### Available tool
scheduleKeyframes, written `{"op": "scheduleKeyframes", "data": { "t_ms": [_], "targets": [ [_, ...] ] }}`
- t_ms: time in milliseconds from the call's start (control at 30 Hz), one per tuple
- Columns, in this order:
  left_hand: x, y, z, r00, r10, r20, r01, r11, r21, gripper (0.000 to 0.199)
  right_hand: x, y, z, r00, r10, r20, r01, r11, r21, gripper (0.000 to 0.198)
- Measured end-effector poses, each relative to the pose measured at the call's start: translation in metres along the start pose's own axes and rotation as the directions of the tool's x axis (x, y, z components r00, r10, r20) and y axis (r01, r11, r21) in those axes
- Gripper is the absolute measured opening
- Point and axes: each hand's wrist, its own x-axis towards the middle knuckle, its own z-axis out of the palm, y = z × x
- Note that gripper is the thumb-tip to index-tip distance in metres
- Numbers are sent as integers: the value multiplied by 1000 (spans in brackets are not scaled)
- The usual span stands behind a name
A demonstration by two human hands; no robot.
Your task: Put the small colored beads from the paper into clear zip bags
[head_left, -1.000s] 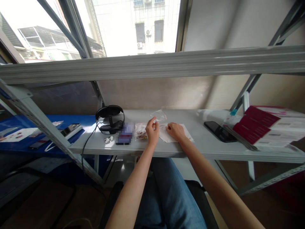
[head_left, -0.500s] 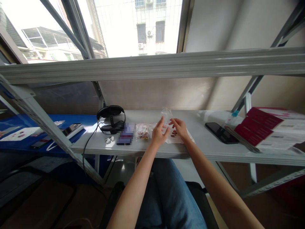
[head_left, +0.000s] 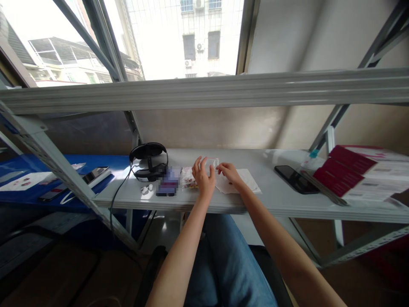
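My left hand [head_left: 204, 178] has its fingers raised and spread, with the thumb apart, in front of a small clear plastic bag [head_left: 212, 161]. Whether it touches the bag cannot be made out. At the bag's right side, the thumb and fingers of my right hand [head_left: 230, 175] are pinched together on its edge. Below the right hand is a white sheet of paper [head_left: 251, 181]; the hand covers most of the small brown pieces on it. A filled clear packet [head_left: 188, 177] lies just left of my left hand, which partly hides it.
Leftward on the table are a blurred purple item [head_left: 168, 181], white earbuds [head_left: 146, 189] and a black headset [head_left: 148, 162] with a cable. A black phone [head_left: 295, 179] and maroon-and-white booklets [head_left: 348, 170] lie to the right. A metal shelf beam [head_left: 204, 91] crosses above.
Both hands have shifted left, and the clear bag has moved left and lower from above the paper. My left hand's fingers have spread. The brown pieces are now mostly hidden.
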Motion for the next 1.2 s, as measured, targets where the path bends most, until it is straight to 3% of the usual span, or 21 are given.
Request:
{"op": "scheduleKeyframes", "data": {
  "t_ms": [167, 300, 400, 867, 1067, 1200],
  "targets": [
    [-5, -4, 7, 980, -26, 195, -6, 987, 162, 34, 2, 3, 11, 998, -41, 41, 50, 964, -261, 26],
    [-8, -8, 10, 961, -50, 273, -22, 967, 254, 38, -5, -1, 13, 999, -22, 30, 34, 863, -504, 25],
    [-10, -11, 13, 949, -33, 312, -59, 958, 282, 37, -7, -4, 14, 999, -8, 42, 31, 815, -579, 28],
    [-14, -12, 19, 913, -123, 390, -54, 909, 413, 29, -8, 2, 15, 998, -18, 60, 52, 770, -636, 23],
    [-15, -12, 20, 907, -118, 405, -68, 906, 417, 30, -8, 6, 15, 997, -78, 11, 69, 801, -594, 21],
    [-13, -10, 16, 933, -96, 346, -45, 925, 377, 35, -8, 6, 15, 994, -107, -30, 74, 839, -539, 18]
  ]
}}
